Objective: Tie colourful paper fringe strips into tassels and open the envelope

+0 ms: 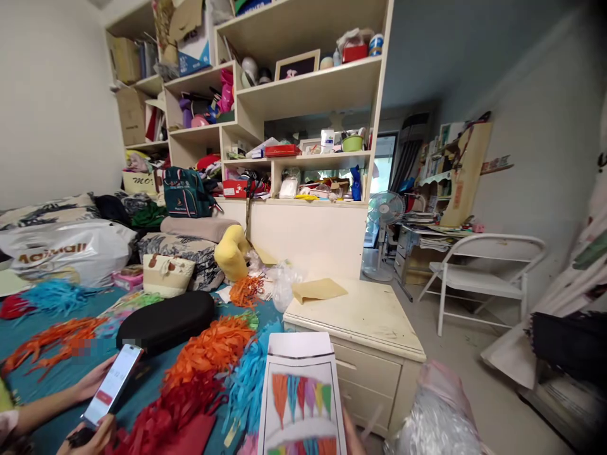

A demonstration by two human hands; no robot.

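A white paper packet [300, 379] printed with a picture of coloured tassels is held up at the bottom centre. Only a bit of my right hand [353, 437] shows at the packet's lower right edge, with its fingers closed on it. My left hand is out of view. Piles of orange [211, 351], red [165, 417] and blue paper tassels [249, 379] lie on the teal cloth just left of the packet.
At the lower left another person's hands hold a phone [112, 383]. A cream drawer cabinet [365, 328] stands ahead, a crumpled plastic bag [436, 411] at its right. Also here: black case [165, 321], cluttered shelves [303, 88], white folding chair [484, 278], fan [385, 208].
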